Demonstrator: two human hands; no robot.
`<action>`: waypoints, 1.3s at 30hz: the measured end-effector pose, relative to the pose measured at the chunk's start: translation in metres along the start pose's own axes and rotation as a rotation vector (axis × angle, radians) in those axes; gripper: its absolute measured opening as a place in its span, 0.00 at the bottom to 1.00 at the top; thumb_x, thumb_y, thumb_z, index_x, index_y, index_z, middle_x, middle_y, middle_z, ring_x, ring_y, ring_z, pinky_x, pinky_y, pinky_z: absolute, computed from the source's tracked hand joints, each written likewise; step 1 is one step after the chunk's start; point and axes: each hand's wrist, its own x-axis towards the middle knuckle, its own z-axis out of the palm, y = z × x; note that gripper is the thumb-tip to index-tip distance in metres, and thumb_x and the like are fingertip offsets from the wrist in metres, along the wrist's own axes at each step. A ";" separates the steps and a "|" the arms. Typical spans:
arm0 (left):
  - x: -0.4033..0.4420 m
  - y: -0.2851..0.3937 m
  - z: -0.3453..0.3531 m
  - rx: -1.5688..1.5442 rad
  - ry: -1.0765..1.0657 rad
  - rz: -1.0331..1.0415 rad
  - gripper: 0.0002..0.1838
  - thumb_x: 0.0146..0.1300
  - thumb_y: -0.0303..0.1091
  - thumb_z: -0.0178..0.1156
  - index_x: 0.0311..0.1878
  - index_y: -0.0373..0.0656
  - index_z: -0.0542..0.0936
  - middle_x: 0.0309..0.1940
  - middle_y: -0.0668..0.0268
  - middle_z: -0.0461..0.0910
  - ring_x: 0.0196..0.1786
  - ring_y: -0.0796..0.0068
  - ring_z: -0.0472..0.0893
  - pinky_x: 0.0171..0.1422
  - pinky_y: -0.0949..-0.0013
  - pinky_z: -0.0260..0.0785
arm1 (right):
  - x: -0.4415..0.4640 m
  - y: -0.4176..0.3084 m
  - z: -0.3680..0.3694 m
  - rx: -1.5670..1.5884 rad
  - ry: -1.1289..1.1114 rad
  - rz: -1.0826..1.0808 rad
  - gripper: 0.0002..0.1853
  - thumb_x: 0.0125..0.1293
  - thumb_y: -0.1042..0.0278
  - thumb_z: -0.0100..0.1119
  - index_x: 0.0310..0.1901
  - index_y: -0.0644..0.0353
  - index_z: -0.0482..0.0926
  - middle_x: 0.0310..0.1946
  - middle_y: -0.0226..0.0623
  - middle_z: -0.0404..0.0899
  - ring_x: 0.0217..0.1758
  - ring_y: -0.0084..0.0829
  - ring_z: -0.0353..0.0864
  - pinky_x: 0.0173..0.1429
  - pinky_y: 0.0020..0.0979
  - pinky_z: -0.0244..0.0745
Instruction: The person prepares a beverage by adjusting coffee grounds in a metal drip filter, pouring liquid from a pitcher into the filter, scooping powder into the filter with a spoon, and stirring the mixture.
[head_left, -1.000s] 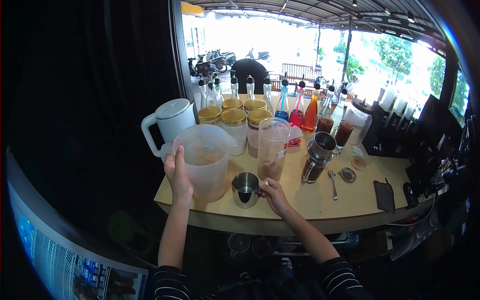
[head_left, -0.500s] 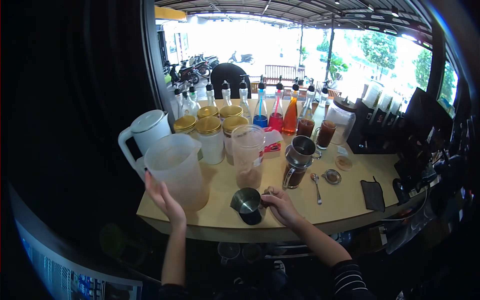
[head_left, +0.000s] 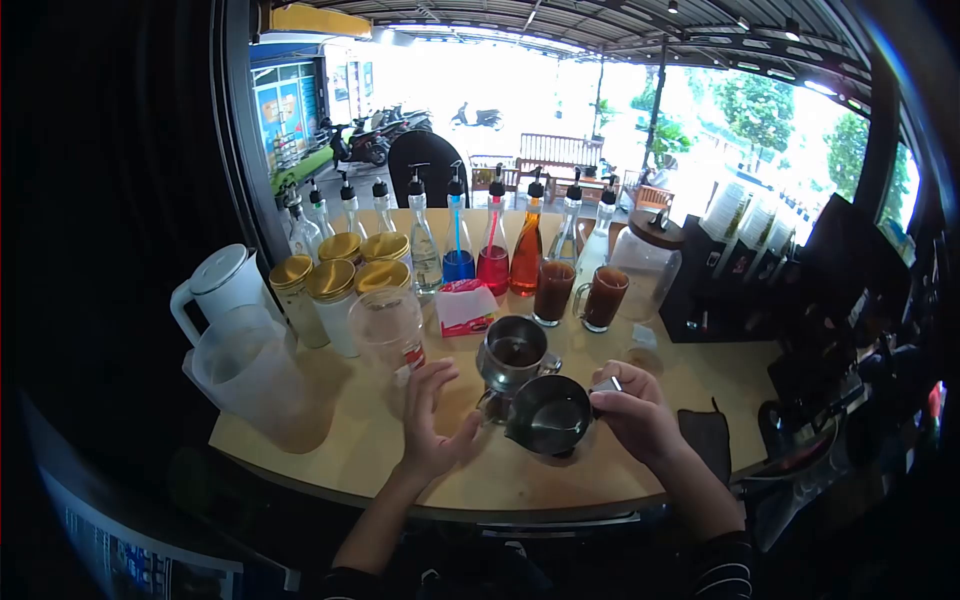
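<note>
My right hand (head_left: 640,415) grips the handle of a small steel pitcher (head_left: 552,415), held above the counter with some clear liquid visible inside. Just behind the pitcher stands a metal drip filter (head_left: 514,352) on top of a glass, whose lower part is mostly hidden. My left hand (head_left: 436,425) has its fingers spread and holds nothing; it is left of the pitcher, in front of a clear plastic container (head_left: 388,325). At the left stands a large translucent plastic jug (head_left: 250,375), untouched.
Gold-lidded jars (head_left: 333,282) and a white lidded jug (head_left: 225,280) stand at the left. Behind are pump bottles (head_left: 492,265), a tissue pack (head_left: 466,308) and two mugs of brown drink (head_left: 604,300). A dark cloth (head_left: 706,440) and cup rack (head_left: 715,270) are right.
My left hand has let go of the large jug and moved right. My right hand has lifted the steel pitcher and carried it right, beside the filter. The view has shifted.
</note>
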 end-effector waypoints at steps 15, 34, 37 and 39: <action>0.042 -0.012 0.059 -0.154 -0.257 -0.434 0.45 0.37 0.43 0.80 0.60 0.41 0.69 0.52 0.57 0.77 0.57 0.61 0.77 0.65 0.59 0.67 | 0.085 -0.059 -0.062 -0.279 -0.039 -0.064 0.09 0.57 0.84 0.60 0.36 0.60 0.74 0.29 0.28 0.78 0.33 0.17 0.79 0.40 0.20 0.73; 0.038 -0.018 0.060 -0.178 -0.274 -0.396 0.47 0.38 0.47 0.77 0.64 0.44 0.67 0.53 0.59 0.77 0.60 0.57 0.72 0.69 0.55 0.54 | 0.117 -0.066 -0.023 -0.712 -0.063 -0.130 0.09 0.57 0.76 0.65 0.28 0.62 0.73 0.27 0.27 0.78 0.31 0.12 0.76 0.35 0.17 0.72; 0.039 -0.017 0.059 -0.165 -0.274 -0.387 0.48 0.38 0.48 0.77 0.64 0.43 0.66 0.53 0.59 0.77 0.60 0.57 0.73 0.70 0.55 0.52 | 0.114 -0.069 -0.019 -0.678 -0.058 -0.115 0.09 0.57 0.75 0.66 0.28 0.63 0.73 0.28 0.28 0.78 0.32 0.13 0.77 0.37 0.17 0.73; 0.040 -0.016 0.058 -0.160 -0.279 -0.386 0.48 0.38 0.48 0.77 0.64 0.43 0.66 0.54 0.59 0.77 0.60 0.57 0.73 0.70 0.54 0.52 | 0.113 -0.071 -0.017 -0.657 -0.052 -0.110 0.08 0.57 0.77 0.65 0.29 0.62 0.73 0.28 0.28 0.79 0.32 0.13 0.78 0.36 0.17 0.74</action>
